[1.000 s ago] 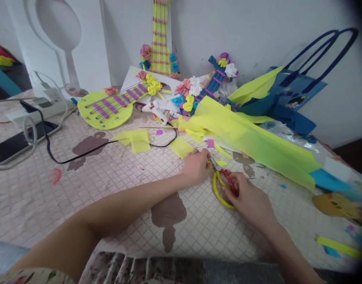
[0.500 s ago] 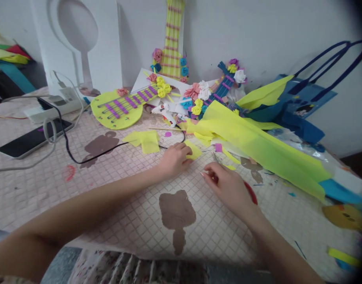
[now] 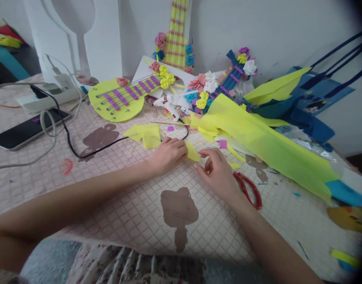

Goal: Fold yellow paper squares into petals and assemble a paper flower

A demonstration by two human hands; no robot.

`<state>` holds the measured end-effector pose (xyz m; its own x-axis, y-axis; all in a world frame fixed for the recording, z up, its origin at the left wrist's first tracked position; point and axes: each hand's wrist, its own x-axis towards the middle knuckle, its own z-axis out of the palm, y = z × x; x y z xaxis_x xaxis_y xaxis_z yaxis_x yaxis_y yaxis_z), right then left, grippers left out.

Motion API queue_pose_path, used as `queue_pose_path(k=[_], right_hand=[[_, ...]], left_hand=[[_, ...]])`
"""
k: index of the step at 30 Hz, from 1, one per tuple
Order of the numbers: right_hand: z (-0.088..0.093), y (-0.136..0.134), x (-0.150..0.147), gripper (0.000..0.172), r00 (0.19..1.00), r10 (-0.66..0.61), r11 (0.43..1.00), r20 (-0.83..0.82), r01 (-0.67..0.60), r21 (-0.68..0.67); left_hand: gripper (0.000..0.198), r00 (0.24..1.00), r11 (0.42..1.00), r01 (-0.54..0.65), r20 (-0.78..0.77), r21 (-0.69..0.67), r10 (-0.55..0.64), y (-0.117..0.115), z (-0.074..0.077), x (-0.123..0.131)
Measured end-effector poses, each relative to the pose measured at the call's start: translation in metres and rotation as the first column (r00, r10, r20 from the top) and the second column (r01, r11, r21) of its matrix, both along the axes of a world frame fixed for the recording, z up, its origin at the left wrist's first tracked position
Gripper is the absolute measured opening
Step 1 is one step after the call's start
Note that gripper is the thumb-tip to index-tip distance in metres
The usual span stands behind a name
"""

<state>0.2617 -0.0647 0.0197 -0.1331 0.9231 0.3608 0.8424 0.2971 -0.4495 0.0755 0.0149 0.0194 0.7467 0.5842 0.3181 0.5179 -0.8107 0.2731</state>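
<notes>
My left hand (image 3: 171, 154) rests on the table with its fingers closed on the left edge of a small yellow crepe paper piece (image 3: 193, 152). Just right of that piece, my right hand (image 3: 218, 170) is half curled, thumb and index finger apart, with nothing visible between them. Red-handled scissors (image 3: 255, 194) lie beside the right hand, their blades hidden behind it. More cut yellow crepe paper (image 3: 150, 135) lies behind the left hand. A white glue gun (image 3: 169, 106) rests farther back, its black cord running near my left hand.
A yellow paper guitar (image 3: 117, 103) and a blue one (image 3: 228, 82) with paper flowers stand at the back. A long yellow crepe sheet (image 3: 275, 148) stretches across the right. To the left are a phone (image 3: 27, 132), a power strip (image 3: 51, 98) and cables. A blue bag (image 3: 319, 102) stands back right.
My right hand has shifted left and up toward the small yellow piece, leaving the red scissor handles more exposed. My left hand stays at the paper. The view has shifted slightly.
</notes>
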Motion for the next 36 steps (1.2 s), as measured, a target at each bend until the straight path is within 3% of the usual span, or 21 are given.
queue_pose_path(k=[3, 7, 9, 13, 16, 18, 22, 24, 27, 29, 32, 36], right_hand=[[0.000, -0.003, -0.005, 0.038, 0.992, 0.124, 0.988, 0.002, -0.124, -0.087], [0.003, -0.006, -0.009, 0.018, 0.953, 0.301, 0.932, -0.038, -0.302, -0.201], [0.006, -0.006, -0.007, 0.010, 0.917, 0.391, 0.867, -0.080, -0.396, -0.301], [0.013, -0.007, -0.001, 0.022, 0.843, 0.513, 0.714, -0.163, -0.525, -0.463], [0.015, -0.007, 0.002, 0.016, 0.816, 0.552, 0.655, -0.171, -0.551, -0.517], [0.014, -0.008, 0.001, 0.006, 0.823, 0.548, 0.665, -0.148, -0.537, -0.520], [0.012, -0.009, -0.001, 0.011, 0.836, 0.521, 0.699, -0.175, -0.535, -0.475], [0.012, -0.009, -0.001, 0.010, 0.877, 0.426, 0.772, -0.224, -0.481, -0.416], [0.012, -0.009, 0.000, 0.005, 0.933, 0.199, 0.912, -0.299, -0.288, -0.293], [0.011, -0.009, 0.001, 0.002, 0.929, 0.098, 0.962, -0.356, -0.180, -0.205], [0.008, -0.009, -0.001, 0.011, 0.909, 0.048, 0.993, -0.415, -0.089, -0.080], [0.008, -0.009, -0.003, 0.011, 0.931, 0.077, 0.993, -0.357, -0.039, 0.110]], left_hand=[[0.019, 0.996, 0.996, 0.082, 0.044, -0.029, -0.080, -0.009, -0.002, -0.036], [0.014, 0.988, 0.991, 0.113, 0.117, -0.078, -0.104, -0.015, -0.011, -0.071], [0.012, 0.980, 0.986, 0.122, 0.170, -0.116, -0.101, -0.013, -0.014, -0.078], [0.020, 0.949, 0.985, 0.119, 0.306, -0.124, -0.077, -0.006, -0.012, -0.080], [0.016, 0.948, 0.990, 0.093, 0.313, -0.107, -0.055, -0.001, -0.010, -0.079], [0.014, 0.951, 0.991, 0.088, 0.304, -0.104, -0.053, 0.000, -0.010, -0.080], [0.012, 0.951, 0.991, 0.089, 0.304, -0.104, -0.054, 0.001, -0.013, -0.082], [0.011, 0.952, 0.990, 0.093, 0.302, -0.108, -0.057, 0.002, -0.014, -0.083], [0.010, 0.953, 0.988, 0.097, 0.297, -0.119, -0.058, 0.003, -0.014, -0.084], [0.010, 0.952, 0.987, 0.099, 0.302, -0.124, -0.057, 0.003, -0.014, -0.084], [0.009, 0.946, 0.988, 0.103, 0.317, -0.115, -0.062, 0.004, -0.015, -0.084], [0.009, 0.941, 0.989, 0.101, 0.332, -0.109, -0.059, 0.007, -0.017, -0.086]])
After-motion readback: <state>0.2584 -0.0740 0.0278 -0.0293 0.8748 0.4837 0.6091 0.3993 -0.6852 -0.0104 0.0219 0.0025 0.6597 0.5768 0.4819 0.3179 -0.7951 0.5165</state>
